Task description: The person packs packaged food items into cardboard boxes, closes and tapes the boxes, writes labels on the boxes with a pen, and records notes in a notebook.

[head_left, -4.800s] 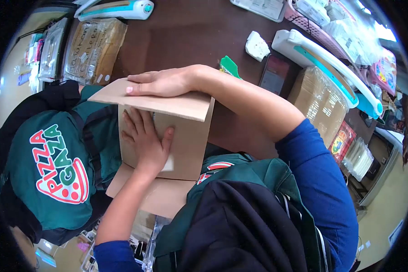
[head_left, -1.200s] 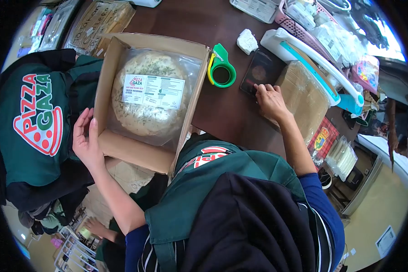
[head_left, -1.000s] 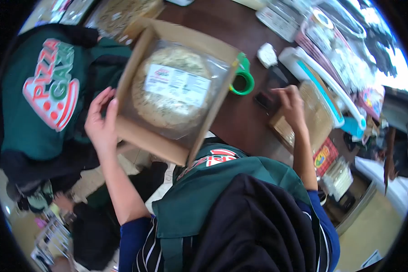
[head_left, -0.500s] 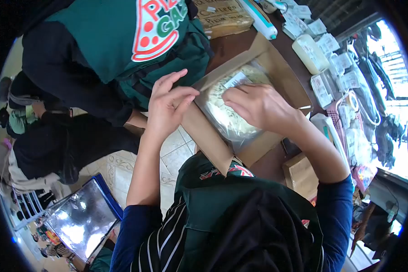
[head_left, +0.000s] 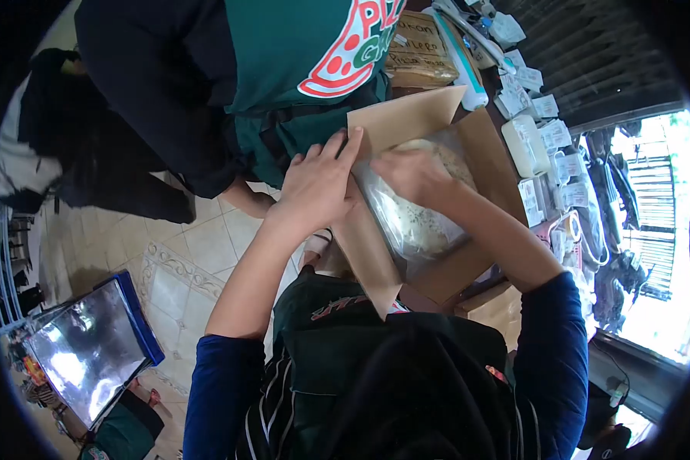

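Since the frame half a second earlier, the left hand (head_left: pixel 314 184), then raised beside the cardboard, has come onto the left edge of the open box (head_left: pixel 502 165), its index fingertip reaching the far flap (head_left: pixel 406 119). The right hand (head_left: pixel 418 176) has shifted a little towards the box's far left. The round bread (head_left: pixel 429 230) lies inside the box in its clear bag (head_left: pixel 395 218), and being round it offers no clear long axis. The right hand is the nearer one, directly over the bread's far left part, so most of the bread extends nearer and rightward from those fingers; the left hand is at the box's left edge, with the bread to its right. The left fingers are extended rather than clenched. The right fingers are curled and blurred; whether they pinch anything cannot be told.
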Demonstrator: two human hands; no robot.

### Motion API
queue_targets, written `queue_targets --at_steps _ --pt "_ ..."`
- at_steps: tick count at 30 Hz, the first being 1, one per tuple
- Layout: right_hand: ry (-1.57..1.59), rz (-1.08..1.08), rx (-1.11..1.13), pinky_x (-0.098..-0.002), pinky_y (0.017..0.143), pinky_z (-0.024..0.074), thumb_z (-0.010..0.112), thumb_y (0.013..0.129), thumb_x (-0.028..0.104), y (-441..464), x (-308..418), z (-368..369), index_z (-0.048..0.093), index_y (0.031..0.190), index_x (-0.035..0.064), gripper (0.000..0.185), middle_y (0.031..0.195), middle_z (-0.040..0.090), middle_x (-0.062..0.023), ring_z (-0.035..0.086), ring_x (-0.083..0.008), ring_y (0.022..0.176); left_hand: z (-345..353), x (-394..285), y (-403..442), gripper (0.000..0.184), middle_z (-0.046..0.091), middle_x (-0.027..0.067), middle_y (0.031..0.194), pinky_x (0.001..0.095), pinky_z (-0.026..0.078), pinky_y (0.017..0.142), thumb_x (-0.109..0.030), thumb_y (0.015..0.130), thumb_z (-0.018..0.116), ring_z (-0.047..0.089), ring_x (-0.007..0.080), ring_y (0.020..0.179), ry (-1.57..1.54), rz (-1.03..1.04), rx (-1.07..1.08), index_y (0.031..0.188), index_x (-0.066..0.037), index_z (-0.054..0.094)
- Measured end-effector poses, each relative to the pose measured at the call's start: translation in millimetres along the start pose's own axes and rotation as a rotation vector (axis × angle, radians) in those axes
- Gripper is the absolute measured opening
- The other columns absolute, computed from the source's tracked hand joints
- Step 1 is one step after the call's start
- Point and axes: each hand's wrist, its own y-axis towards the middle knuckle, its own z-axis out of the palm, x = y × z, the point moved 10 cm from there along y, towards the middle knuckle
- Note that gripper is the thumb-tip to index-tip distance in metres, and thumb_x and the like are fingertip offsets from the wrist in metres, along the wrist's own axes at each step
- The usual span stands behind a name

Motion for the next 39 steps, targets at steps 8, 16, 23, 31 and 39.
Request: queue_targets --at_steps 8,16,23,31,39 --pt "0.189 0.128 -0.073 -0.0385 0.064 0.0471 0.057 0.08 0.01 14 -15 -12 0.055 0.082 0.0037 0.007 0.077 0.058 -0.0122 0.058 -0.0319 0.071 7 10 -6 0.1 0.035 0.016 0.136 0.0413 0.041 0.093 -0.019 0.061 0.075 0.046 0.0338 0.114 -0.085 0.025 -0.029 0.142 -0.015 0.016" --pt "0.201 0.059 -0.04 -0.0409 0.063 0.0478 0.056 0.078 0.009 18 -4 1 0.054 0.084 0.0055 0.007 0.079 0.058 -0.0118 0.059 -0.0305 0.074 7 13 -8 0.097 0.04 0.0166 0.132 0.0406 0.042 0.091 -0.019 0.062 0.074 0.047 0.0342 0.112 -0.111 0.039 -0.06 0.141 -0.017 0.018" --pt "0.23 0.112 -0.086 -0.0411 0.064 0.0483 0.055 0.079 0.01 7 0 -1 0.053 0.089 0.0063 0.011 0.081 0.058 -0.0117 0.059 -0.0315 0.074 1 7 -11 0.091 0.045 0.0158 0.124 0.0413 0.044 0.085 -0.017 0.062 0.074 0.05 0.031 0.105 -0.09 0.118 -0.178 0.139 -0.014 0.026" --pt "0.359 0.215 -0.109 -0.0383 0.063 0.0457 0.057 0.077 0.009 -31 11 -53 0.056 0.086 0.0035 0.011 0.077 0.055 -0.012 0.058 -0.0305 0.073 -10 -5 -12 0.089 0.047 0.0115 0.109 0.038 0.042 0.084 -0.01 0.059 0.077 0.049 0.0293 0.1 -0.073 0.133 -0.177 0.137 -0.015 0.032" --pt "0.483 0.239 0.277 -0.0373 0.067 0.046 0.056 0.066 0.003 -125 48 -8 0.055 0.081 0.0025 0.015 0.078 0.055 -0.0131 0.057 -0.0299 0.079 -21 -60 -7 0.054 0.054 0.0051 0.086 0.0362 0.045 0.072 -0.012 0.064 0.073 0.056 0.024 0.084 0.053 0.386 -0.049 0.114 -0.01 0.052"
